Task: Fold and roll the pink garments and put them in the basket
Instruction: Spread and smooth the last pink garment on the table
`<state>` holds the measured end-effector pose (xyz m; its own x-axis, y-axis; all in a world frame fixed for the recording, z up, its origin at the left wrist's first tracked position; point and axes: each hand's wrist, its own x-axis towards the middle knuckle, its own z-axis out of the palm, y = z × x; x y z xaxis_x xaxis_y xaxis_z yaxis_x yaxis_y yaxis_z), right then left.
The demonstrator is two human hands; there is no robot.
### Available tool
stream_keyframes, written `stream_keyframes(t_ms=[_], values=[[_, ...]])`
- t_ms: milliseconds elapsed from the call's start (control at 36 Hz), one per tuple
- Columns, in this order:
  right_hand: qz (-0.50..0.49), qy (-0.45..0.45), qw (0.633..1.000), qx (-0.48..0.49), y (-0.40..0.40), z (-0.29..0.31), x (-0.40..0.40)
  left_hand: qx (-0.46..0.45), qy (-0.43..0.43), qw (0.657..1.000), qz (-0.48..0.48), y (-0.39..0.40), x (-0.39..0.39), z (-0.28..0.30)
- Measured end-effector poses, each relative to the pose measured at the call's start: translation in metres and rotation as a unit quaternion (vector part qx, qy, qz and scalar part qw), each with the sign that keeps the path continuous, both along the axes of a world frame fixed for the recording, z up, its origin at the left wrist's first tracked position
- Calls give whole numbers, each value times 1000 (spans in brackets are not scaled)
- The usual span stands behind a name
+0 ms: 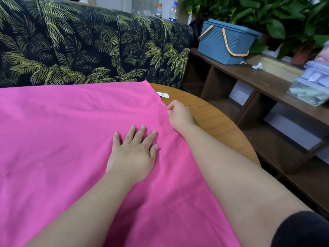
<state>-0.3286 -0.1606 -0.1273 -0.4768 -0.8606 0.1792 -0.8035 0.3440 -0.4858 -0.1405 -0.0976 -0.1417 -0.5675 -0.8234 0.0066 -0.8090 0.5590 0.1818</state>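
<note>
Pink knit cloth, the garment (pixel 71 148), lies spread flat over the round wooden table (pixel 213 118), running out to the left of both hands and back under the forearms. The left hand (pixel 132 154) presses flat on it with fingers straight and spread. The right hand (pixel 179 114) sits at the garment's right edge just ahead of the left hand, fingers curled at the hem; whether they actually pinch the cloth I cannot tell. A white care label (pixel 162 95) sticks out just beyond the right hand. The step looks like the first fold, so the flat palm should pin the cloth while the edge comes across evenly, with the label tucked inside. The blue basket (pixel 222 45) waits well beyond the right hand on a wooden shelf (pixel 267 82).
</note>
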Motion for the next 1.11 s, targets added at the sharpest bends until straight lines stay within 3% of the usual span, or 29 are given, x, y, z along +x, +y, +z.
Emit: stream_keyframes(t_ms=[278,611,806,889,1000,1111], values=[[-29,52,998,7,-26,-1,2,-3,2,1000,22,-1,1,-1],[-44,-27,996,67,-64,7,-6,-1,8,999,43,-4,0,-1],[-70,45,994,72,-68,9,-3,-1,11,999,45,-4,0,-1],[-89,129,987,31,-69,4,1,-1,8,999,45,-3,-1,-1],[-8,207,977,-48,-73,-1,16,0,24,998,53,-3,-1,0],[99,150,983,38,-78,-4,33,17,72,994,86,-4,0,0]])
